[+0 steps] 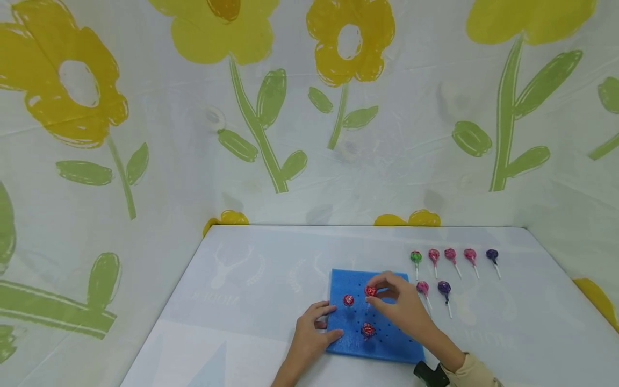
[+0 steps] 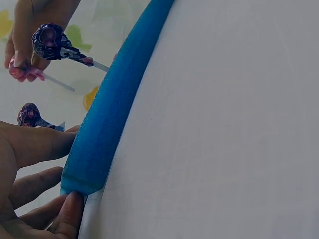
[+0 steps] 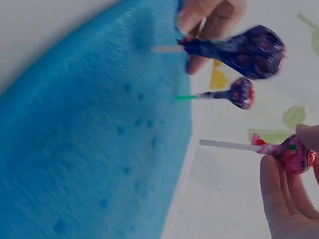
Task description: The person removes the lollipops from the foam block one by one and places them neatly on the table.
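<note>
A blue foam board (image 1: 348, 344) with small holes lies on the table. Two wrapped lollipops stand in it, a red-topped one (image 1: 348, 300) at the left and another (image 1: 368, 330) nearer the front; from the side their wrappers look dark purple (image 3: 259, 52). Over the board my right hand (image 1: 406, 306) pinches a pink-and-red lollipop (image 3: 294, 154) by its candy head. Its white stick points at the board, with the tip apart from the foam. My left hand (image 1: 311, 336) rests against the board's left edge, its thumb and fingers touching the foam (image 2: 104, 124).
Loose lollipops lie to the right of the board. The back row has a green one (image 1: 416, 257), several pink ones (image 1: 450, 255) and a dark purple one (image 1: 492, 255). In front lie a pink one (image 1: 423, 288) and a purple one (image 1: 444, 288). Flower-printed cloth (image 1: 387, 177) hangs behind the table.
</note>
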`<state>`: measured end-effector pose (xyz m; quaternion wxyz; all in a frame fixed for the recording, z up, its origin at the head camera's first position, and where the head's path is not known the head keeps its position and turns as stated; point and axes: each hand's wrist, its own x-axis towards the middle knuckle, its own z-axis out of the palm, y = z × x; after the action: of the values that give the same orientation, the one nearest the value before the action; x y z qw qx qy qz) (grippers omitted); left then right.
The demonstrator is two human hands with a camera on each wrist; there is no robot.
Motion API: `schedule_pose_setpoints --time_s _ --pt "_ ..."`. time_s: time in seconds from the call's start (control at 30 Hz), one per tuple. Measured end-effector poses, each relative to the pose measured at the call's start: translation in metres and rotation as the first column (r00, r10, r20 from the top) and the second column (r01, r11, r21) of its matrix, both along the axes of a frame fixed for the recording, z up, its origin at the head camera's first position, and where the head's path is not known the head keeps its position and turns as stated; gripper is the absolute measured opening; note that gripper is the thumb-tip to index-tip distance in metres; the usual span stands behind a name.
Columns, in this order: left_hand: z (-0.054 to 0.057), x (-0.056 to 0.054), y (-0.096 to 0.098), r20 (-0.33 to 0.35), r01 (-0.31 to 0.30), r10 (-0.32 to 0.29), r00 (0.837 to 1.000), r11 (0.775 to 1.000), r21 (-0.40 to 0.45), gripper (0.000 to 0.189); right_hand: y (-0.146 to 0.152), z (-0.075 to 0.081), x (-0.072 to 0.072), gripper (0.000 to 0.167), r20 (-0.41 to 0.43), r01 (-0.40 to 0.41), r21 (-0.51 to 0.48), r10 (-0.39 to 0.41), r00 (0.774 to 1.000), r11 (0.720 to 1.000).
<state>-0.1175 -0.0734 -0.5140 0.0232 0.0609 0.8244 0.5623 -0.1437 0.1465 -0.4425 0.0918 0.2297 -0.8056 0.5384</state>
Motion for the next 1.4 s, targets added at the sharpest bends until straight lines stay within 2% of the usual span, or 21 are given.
schedule_pose_setpoints --time_s 0.13,0.2,0.43,0.57,0.67,0.93,1.4 --pt "-0.001 -0.001 0.000 0.001 -0.004 0.004 1.000 1.000 0.014 0.047 0.003 0.025 0.005 0.024 -0.059 0.029 -0.021 -0.030 0.998 0.999" --pt "-0.001 -0.001 0.000 0.001 -0.005 0.005 1.000 1.000 0.019 0.047 0.006 0.032 0.005 0.025 -0.067 0.042 -0.025 -0.044 0.997 0.999" --pt "-0.001 0.000 0.000 0.009 -0.002 0.002 1.000 1.000 0.022 0.047 0.027 0.020 -0.004 0.028 -0.061 0.083 -0.041 -0.085 0.994 0.996" --pt "-0.001 0.000 0.000 0.011 0.001 -0.002 1.000 1.000 0.022 0.048 0.035 0.021 -0.003 0.027 -0.079 0.086 -0.046 -0.090 0.993 0.995" --pt "-0.001 0.001 0.000 0.012 0.001 -0.001 1.000 1.000 0.016 0.048 0.041 0.023 -0.003 0.027 -0.081 0.133 -0.008 -0.133 0.988 0.991" --pt "-0.001 0.000 0.001 0.003 -0.002 0.002 1.000 1.000 0.003 0.047 0.059 0.027 -0.002 0.029 -0.080 0.257 0.103 -0.249 0.965 0.961" --pt "-0.001 0.000 0.000 -0.010 0.008 -0.008 1.000 1.000 -0.003 0.047 0.089 0.030 0.002 0.025 -0.108 0.370 0.163 -0.357 0.928 0.915"
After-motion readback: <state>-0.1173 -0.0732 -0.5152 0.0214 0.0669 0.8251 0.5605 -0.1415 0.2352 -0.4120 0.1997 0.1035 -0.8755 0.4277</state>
